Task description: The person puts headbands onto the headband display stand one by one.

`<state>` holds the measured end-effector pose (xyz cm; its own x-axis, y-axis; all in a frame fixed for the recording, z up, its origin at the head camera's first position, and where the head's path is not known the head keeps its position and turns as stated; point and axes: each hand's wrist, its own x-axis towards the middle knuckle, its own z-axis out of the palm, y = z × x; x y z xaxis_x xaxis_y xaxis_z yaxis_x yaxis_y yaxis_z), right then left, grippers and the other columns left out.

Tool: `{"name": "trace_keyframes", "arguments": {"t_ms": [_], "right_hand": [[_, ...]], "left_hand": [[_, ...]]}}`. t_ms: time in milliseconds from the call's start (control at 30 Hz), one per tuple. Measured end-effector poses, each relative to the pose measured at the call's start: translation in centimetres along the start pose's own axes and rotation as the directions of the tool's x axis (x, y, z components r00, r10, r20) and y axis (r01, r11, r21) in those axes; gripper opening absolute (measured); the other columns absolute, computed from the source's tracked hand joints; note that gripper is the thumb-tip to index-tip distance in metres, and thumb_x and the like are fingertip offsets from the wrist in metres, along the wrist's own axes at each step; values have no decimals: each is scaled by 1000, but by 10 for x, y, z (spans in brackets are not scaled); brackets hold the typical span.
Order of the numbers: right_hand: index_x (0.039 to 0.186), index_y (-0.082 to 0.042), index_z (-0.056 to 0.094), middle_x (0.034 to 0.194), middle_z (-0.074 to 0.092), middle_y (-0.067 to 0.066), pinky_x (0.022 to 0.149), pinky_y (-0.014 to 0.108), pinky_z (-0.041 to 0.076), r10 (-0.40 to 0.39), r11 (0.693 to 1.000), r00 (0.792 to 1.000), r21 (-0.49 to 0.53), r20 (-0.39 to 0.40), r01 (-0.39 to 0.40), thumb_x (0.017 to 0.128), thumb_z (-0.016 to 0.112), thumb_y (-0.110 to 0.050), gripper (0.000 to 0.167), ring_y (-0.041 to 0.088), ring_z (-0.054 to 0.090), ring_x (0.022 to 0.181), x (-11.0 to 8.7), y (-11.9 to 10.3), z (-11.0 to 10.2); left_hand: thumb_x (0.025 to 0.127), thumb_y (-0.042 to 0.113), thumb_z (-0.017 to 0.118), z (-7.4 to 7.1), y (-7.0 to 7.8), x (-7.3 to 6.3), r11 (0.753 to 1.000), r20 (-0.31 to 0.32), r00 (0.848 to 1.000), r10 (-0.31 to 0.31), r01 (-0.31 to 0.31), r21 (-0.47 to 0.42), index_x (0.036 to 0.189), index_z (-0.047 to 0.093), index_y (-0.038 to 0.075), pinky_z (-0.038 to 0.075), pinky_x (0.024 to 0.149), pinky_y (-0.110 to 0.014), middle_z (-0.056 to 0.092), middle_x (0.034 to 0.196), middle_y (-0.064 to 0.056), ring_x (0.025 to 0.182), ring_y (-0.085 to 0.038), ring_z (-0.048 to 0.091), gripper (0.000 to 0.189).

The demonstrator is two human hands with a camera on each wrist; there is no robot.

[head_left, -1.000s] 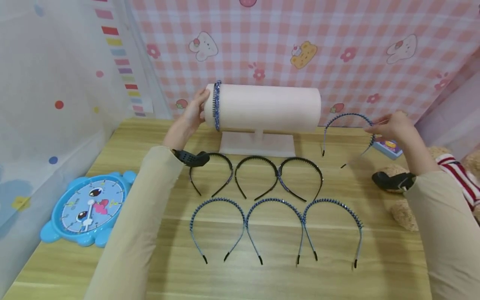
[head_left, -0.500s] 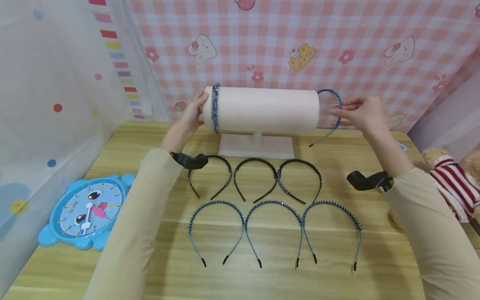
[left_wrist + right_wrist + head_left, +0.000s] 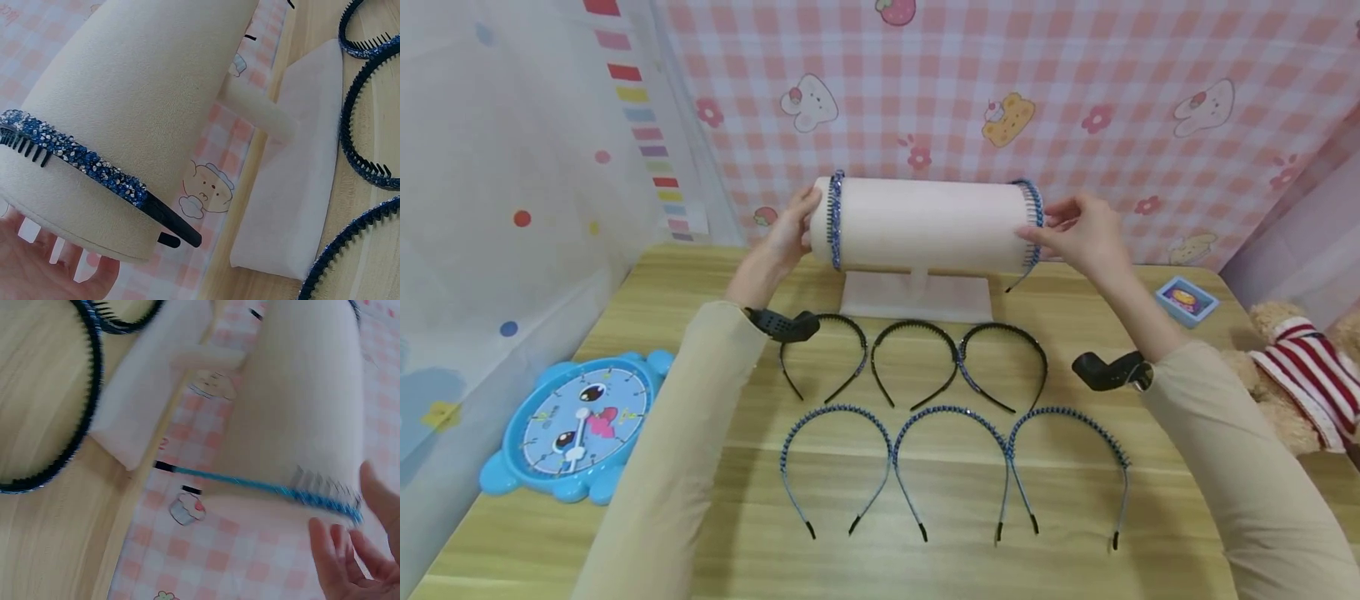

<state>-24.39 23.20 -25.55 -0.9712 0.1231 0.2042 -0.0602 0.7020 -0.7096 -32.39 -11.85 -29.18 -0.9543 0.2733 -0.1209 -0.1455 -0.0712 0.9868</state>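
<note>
A slim blue headband sits on the right end of a pale, cream-white display roll, its upper arc circling the roll close to that end's edge. Its crown is beaded in deep blue, a row of thin comb teeth lies along the roll's surface, and a smooth, lighter turquoise leg runs down to a black tip; both black tips jut out below the roll in the right wrist view. The right grip, a bare hand, straddles the band with thumb and fingers visibly parted, thumb on the roll side and fingers toward the end; blur hides whether they touch it. The left grip holds the roll's opposite end, fingers bent around its rim.

Just beside the left grip, a sparkly headband circles the roll, thick with blue and clear stones over black teeth. The roll rests on a pale stand upon a wood-grained counter. In front lie three black headbands in a row, then three blue toothed headbands. Left is a blue animal-shaped clock; right, a small blue box and a teddy bear in red-and-white stripes.
</note>
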Motion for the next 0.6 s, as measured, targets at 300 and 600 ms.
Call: {"name": "trace_keyframes", "arguments": {"t_ms": [300,600], "right_hand": [[146,-37,8,155,-2,-6,108,60,15,-85,988,928,151,363,31,86,63,-30,82,39,7,139,30,33,-27],[142,-44,16,155,-2,-7,110,60,4,-141,985,849,162,509,67,85,65,-24,78,42,-3,139,42,35,-23]], "left_hand": [[96,41,34,-3,1,0,1000,-3,1000,4,-4,-5,147,5,23,18,112,-41,10,153,-1,138,-19,16,61],[96,44,35,-2,-2,0,999,6,1000,10,-10,32,147,7,22,21,110,-42,14,152,-1,137,-19,19,62]]}}
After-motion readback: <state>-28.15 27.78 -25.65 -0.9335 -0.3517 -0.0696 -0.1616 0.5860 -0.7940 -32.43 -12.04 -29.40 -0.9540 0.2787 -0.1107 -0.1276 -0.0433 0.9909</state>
